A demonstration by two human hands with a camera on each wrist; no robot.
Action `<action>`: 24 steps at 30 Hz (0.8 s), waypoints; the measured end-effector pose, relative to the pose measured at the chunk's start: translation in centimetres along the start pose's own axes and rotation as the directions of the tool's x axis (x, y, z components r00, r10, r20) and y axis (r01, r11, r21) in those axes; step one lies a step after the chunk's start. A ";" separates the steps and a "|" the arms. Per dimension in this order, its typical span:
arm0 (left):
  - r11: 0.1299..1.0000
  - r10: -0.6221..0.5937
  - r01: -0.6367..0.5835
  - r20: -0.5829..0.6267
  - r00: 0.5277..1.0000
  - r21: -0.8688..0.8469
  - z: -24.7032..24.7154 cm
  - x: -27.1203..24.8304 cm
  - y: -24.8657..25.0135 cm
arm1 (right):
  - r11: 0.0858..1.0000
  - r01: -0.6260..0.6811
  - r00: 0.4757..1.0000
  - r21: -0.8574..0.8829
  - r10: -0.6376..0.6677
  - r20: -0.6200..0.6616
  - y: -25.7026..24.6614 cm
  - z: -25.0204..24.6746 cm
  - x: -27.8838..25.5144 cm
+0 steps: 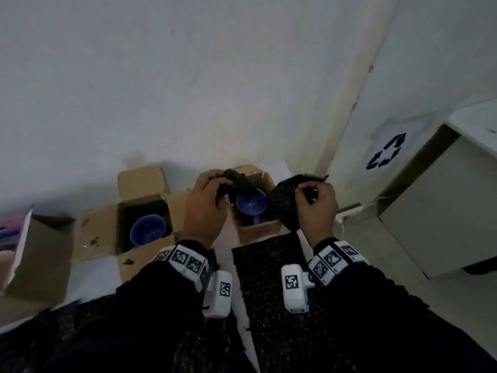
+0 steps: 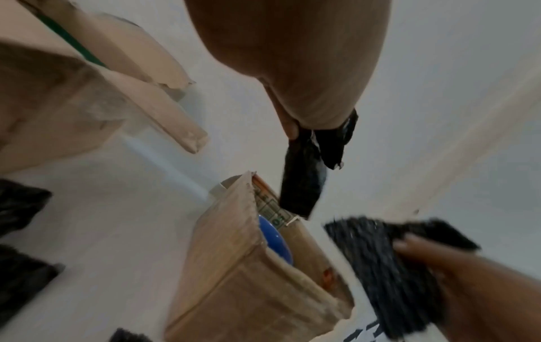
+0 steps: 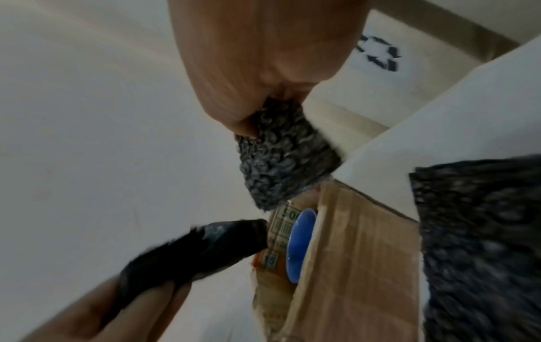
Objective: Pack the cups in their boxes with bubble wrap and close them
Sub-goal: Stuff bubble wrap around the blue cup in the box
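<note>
Two blue cups sit in open cardboard boxes on the white floor: one cup (image 1: 147,229) in the left box (image 1: 96,232), the other cup (image 1: 251,205) (image 2: 275,240) (image 3: 301,243) in the right box (image 1: 258,230) (image 2: 228,266) (image 3: 351,266). My left hand (image 1: 216,187) pinches a crumpled piece of black bubble wrap (image 1: 236,184) (image 2: 304,180) just above the right box's far rim. My right hand (image 1: 305,191) grips a second, bigger wad of bubble wrap (image 1: 285,203) (image 3: 278,162) beside the box's right side.
A long strip of black bubble wrap (image 1: 269,265) lies on the floor between my forearms. A larger open carton (image 1: 40,259) stands at the left. A panel with a recycling sign (image 1: 384,152) and a white cabinet (image 1: 441,205) are at the right; the wall is close behind.
</note>
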State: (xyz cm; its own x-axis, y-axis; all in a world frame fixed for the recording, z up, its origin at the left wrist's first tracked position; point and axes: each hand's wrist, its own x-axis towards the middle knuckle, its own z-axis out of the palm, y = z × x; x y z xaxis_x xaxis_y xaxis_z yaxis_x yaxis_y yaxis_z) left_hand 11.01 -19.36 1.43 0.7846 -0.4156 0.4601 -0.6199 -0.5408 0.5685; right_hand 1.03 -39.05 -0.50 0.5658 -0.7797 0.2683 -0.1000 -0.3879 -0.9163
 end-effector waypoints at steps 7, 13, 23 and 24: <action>0.989 0.016 -0.069 0.367 0.930 0.130 3.5 1.4 -3.2 | 0.882 0.386 0.895 -0.271 -0.288 0.340 0.3 5.8 3.1; 0.834 0.138 -0.321 0.393 0.909 0.449 4.6 1.8 -4.7 | 0.508 0.672 0.730 -0.539 -0.329 0.599 2.3 8.4 4.2; 0.805 -0.024 -0.222 0.404 0.914 0.550 5.0 3.2 -4.4 | 0.354 0.692 0.699 -0.629 -0.109 0.707 2.7 9.4 4.2; 0.791 -0.034 -0.227 0.412 0.911 0.568 5.1 3.2 -4.3 | 0.343 0.697 0.693 -0.630 -0.097 0.714 2.6 9.5 4.3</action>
State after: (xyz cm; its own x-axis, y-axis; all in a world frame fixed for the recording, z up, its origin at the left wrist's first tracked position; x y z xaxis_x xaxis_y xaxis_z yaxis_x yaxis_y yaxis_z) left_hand 16.26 -22.12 -2.98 0.7406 -0.6613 0.1190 -0.6617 -0.7486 -0.0421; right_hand 10.98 -38.79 -4.55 0.9864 -0.1521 0.0624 -0.1558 -0.9860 0.0601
